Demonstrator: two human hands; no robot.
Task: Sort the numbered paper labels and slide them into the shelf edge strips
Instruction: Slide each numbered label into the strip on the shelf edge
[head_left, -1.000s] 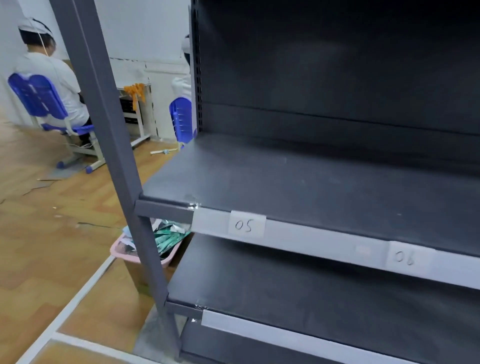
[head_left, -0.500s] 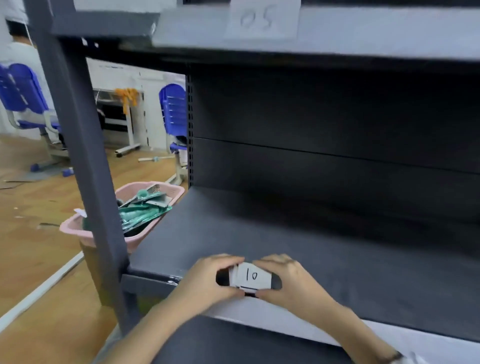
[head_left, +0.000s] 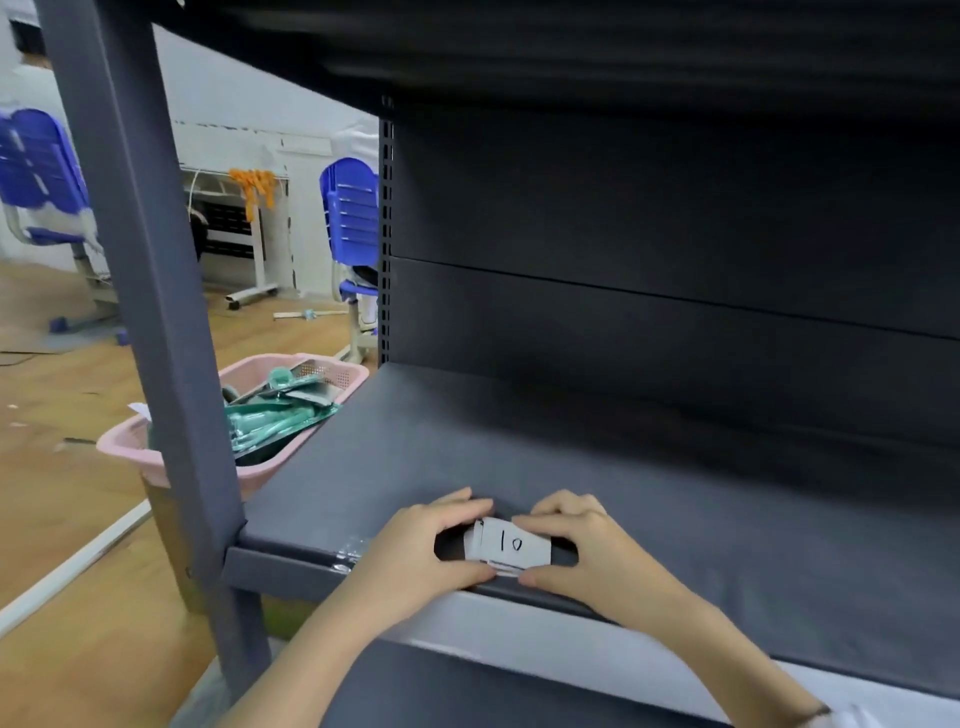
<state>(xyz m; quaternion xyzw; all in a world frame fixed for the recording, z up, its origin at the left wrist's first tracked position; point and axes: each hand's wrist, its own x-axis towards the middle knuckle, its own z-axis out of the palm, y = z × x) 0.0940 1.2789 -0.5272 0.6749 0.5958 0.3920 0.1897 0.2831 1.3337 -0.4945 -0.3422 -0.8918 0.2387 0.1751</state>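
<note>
— Where are the labels right now?

— In a small stack of paper labels (head_left: 511, 545) held over the front of the dark shelf (head_left: 675, 519), just above its pale edge strip (head_left: 545, 631). The top slip reads "10". Other slips peek out beneath it at the lower and left edges.

— And the hands?

— Both are on the stack. The left hand (head_left: 415, 551) pinches its left end, fingers curled over the top and thumb underneath; the right hand (head_left: 582, 545) grips the right end the same way. Neither is free.

— How will the slips handle?

— My guess: very light, thin and floppy. They would bend or crease under a hard squeeze, and loose sheets can slide off one another, so the stack may fan out or drop a slip.

— Best place to take hold?

— Probably by the short ends or a corner, peeling one slip away with the thumb while the other hand keeps the rest together. For the strip, holding a slip flat by both ends should stop it buckling.

— Anything nearby?

— A pink basket (head_left: 156, 457) of green packets sits on the floor to the left, behind the upright post (head_left: 150, 312).
</note>
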